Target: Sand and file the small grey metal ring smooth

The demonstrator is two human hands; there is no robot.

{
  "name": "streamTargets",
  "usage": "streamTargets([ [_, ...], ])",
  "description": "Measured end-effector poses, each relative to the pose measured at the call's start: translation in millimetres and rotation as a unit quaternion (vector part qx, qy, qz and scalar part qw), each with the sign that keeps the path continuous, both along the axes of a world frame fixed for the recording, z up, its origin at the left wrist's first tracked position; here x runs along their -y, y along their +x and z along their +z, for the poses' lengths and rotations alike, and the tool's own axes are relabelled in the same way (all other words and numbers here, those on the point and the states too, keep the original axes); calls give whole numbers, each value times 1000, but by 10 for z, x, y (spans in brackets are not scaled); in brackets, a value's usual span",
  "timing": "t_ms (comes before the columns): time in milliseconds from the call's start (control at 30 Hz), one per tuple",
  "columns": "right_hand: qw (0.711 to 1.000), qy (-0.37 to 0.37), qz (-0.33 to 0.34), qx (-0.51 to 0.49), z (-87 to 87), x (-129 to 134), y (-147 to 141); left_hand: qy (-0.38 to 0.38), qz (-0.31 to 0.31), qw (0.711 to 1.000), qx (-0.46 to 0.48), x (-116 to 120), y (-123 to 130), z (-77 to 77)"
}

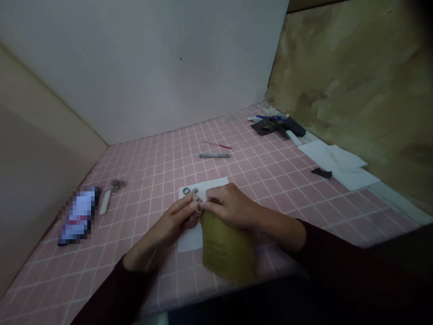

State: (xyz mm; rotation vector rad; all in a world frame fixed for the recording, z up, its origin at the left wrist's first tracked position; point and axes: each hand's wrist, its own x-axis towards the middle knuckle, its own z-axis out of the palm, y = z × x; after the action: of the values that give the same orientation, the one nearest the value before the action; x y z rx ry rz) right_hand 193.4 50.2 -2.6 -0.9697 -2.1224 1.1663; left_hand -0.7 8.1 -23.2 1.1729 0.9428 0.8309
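A small pale piece (195, 197) sits above the white paper (190, 242), pinched between the thumb and fingers of the left hand (181, 212); its exact shape is too blurred to tell. The right hand (232, 203) is closed on the top of a yellow-green sheet (228, 248) with printed lines, which hangs bowed over the right part of the white paper. The fingertips of both hands meet at the pale piece, with hardly any opening in either grip.

On the white paper, just beyond the left fingers, lies a grey ring (186, 191). Beyond the paper are a grey rod (214, 155) and a thin tool with a red end (225, 146). Well left of it are a white strip (105, 202), a cluster of grey rings (117, 184) and a pixelated object (79, 214). Well to its right are white sheets (333, 158) and a dark scrap (322, 173), all on the pink tiled table (152, 171).
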Motion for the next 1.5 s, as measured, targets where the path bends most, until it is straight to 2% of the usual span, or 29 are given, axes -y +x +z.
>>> streamTargets([
  [33, 999, 31, -8, 8, -1, 2, -4, 3, -3, 1000, -2, -2, 1, -5],
  [100, 1000, -18, -5, 6, -21, -1, -7, 53, -6, 997, -53, 20, 24, 48],
  [167, 983, -177, 29, -26, -53, -14, -1, 129, 4, 983, -132, 61, 60, 143],
  [200, 961, -264, 61, -48, -66, -22, 4, 157, 10, 975, -159, 78, 72, 182],
  [267, 924, -358, 106, -76, -72, -29, 14, 178, 11, 969, -172, 88, 73, 207],
  [300, 931, -344, 105, -71, -63, -26, 14, 165, 4, 974, -156, 80, 62, 187],
  [333, 952, -289, 87, -56, -48, -19, 11, 138, -5, 981, -135, 66, 46, 152],
  [400, 992, -123, 27, -18, -11, 4, -4, 56, -21, 996, -67, 30, 14, 66],
  [467, 1000, -13, -12, 4, 16, 24, -21, 17, -21, 999, -25, 11, 5, 25],
  [500, 1000, -13, -19, 6, 20, 28, -25, 25, -17, 999, -27, 13, 13, 34],
  [567, 992, -124, 1, -18, 7, 22, -21, 80, -5, 995, -66, 40, 43, 101],
  [633, 952, -292, 66, -63, -19, 4, -2, 128, 19, 983, -131, 72, 69, 174],
  [700, 916, -375, 113, -86, -40, -12, 15, 114, 24, 986, -117, 82, 69, 183],
  [733, 925, -355, 109, -76, -43, -16, 18, 88, 16, 992, -91, 74, 59, 158],
  [767, 949, -297, 87, -55, -42, -16, 17, 61, 11, 996, -64, 61, 44, 117],
  [833, 992, -126, 20, -7, -30, -7, 6, 1, 9, 1000, -27, 28, 17, 29],
  [900, 1000, -6, -17, 18, -20, 2, -7, -14, 8, 1000, -17, 12, 10, -7],
  [933, 1000, 1, -20, 21, -22, 3, -10, 3, 8, 1000, -28, 15, 16, 7],
  [967, 999, -30, -12, 16, -29, 0, -12, 36, 7, 998, -52, 25, 29, 39],
  [1033, 984, -174, 34, -15, -57, -14, -8, 120, 10, 985, -123, 55, 57, 131],
  [1067, 964, -254, 65, -36, -73, -21, -6, 157, 14, 976, -153, 69, 68, 170],
  [1100, 944, -312, 88, -52, -86, -27, -5, 174, 14, 970, -167, 77, 72, 194],
  [1133, 937, -331, 98, -58, -94, -29, -5, 170, 12, 971, -165, 78, 70, 198],
  [1167, 947, -305, 90, -52, -96, -28, -6, 152, 5, 977, -148, 71, 62, 181],
  [1233, 987, -154, 43, -13, -77, -21, -8, 76, -13, 993, -86, 41, 35, 102],
  [1300, 1000, -8, 12, 23, -42, -22, 3, 20, -18, 999, -40, 10, 12, 16],
  [1333, 999, 24, 13, 33, -22, -30, 15, 10, -14, 999, -27, 0, 6, -12],
  [1400, 999, 9, 29, 36, 16, -62, 53, 14, 2, 1000, -14, -5, 7, -23],
  [1500, 997, -65, 40, 11, 67, -119, 116, 27, 11, 999, 12, 15, 23, 38],
])
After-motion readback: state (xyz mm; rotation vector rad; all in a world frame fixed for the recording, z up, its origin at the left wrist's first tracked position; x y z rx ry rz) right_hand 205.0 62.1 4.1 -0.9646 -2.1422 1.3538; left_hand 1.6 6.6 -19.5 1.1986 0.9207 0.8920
